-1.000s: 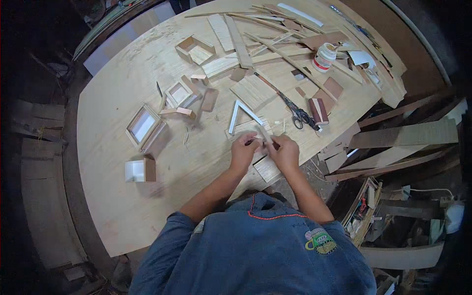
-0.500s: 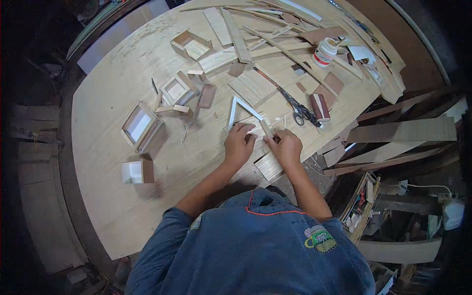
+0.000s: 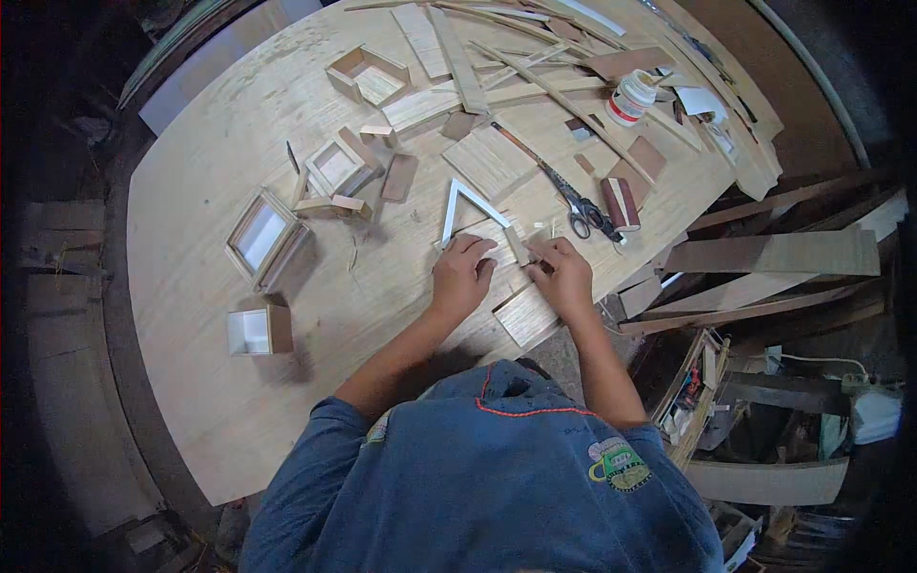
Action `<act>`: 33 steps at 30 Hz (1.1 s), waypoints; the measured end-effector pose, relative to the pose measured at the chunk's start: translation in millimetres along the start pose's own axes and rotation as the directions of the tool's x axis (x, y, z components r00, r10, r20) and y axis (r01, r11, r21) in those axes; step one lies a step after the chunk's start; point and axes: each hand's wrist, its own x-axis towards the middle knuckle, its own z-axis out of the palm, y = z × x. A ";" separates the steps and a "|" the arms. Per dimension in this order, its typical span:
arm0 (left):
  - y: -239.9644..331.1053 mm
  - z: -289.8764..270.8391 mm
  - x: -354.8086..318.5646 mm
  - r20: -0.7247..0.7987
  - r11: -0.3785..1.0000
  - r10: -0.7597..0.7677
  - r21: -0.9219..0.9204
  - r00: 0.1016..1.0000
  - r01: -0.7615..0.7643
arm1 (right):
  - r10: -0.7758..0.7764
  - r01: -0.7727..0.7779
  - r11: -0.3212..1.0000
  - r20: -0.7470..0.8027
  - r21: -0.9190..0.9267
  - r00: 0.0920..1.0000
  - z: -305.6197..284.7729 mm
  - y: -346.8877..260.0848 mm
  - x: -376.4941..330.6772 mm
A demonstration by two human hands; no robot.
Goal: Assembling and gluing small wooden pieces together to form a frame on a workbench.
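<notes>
In front of me on the table lies a partly joined wooden frame (image 3: 479,204), its pale strips meeting in a pointed corner. My left hand (image 3: 462,274) rests at the lower end of its left side, thumb and fingers curled round that strip; the grip itself is partly hidden. A short wooden strip (image 3: 517,244) meets the end of the frame's right side at an angle. My right hand (image 3: 564,275) pinches at this strip's near end with thumb and forefinger. Under and beside the right hand lies a flat wooden board (image 3: 524,315) at the table edge.
Scissors (image 3: 587,215), a dark red block (image 3: 621,204) and a white glue jar (image 3: 631,97) stand to the right. Small wooden boxes (image 3: 263,239) stand at the left. Wooden strips (image 3: 458,62) and scraps crowd the far side. Planks (image 3: 774,253) lean beyond the right edge.
My right hand has shifted slightly right, and its fingertips have drawn back toward the short strip's near end. My left hand and the frame stay nearly in place; the view has shifted a little.
</notes>
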 end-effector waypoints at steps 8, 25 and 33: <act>-1.1 0.4 -0.3 -0.008 0.999 0.033 0.005 0.999 -0.033 | -0.057 0.057 0.998 -0.026 -0.030 0.998 1.8 3.1 2.1; 0.6 -1.2 -0.5 -0.012 0.997 0.055 0.045 0.998 -0.055 | -0.072 0.071 0.994 -0.007 -0.085 0.997 1.4 3.9 6.5; -1.6 0.0 -0.7 0.003 0.996 0.073 0.046 0.997 -0.073 | -0.066 0.062 0.996 -0.074 -0.057 0.995 7.4 -1.7 7.0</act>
